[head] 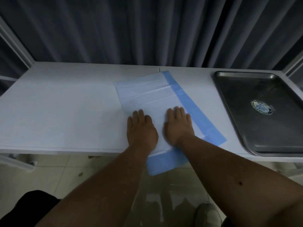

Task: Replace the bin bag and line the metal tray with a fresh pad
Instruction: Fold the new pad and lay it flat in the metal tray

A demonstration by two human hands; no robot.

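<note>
Head view: both hands, left (pixel 141 128) and right (pixel 178 125), press flat-fingered on the pad (pixel 147 95) overhanging the tabletop's (pixel 57 104) near edge, gripping nothing. Smoothing step; next, carry it to the tray (pixel 246 89) at the right end.

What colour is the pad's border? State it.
Blue, around a white centre: the pad border shows best in the head view, along its right edge.

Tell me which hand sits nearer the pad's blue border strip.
The right hand: flat on the pad, its outer fingers reach the blue border strip. The left hand lies flat on the white middle, away from that strip.
</note>
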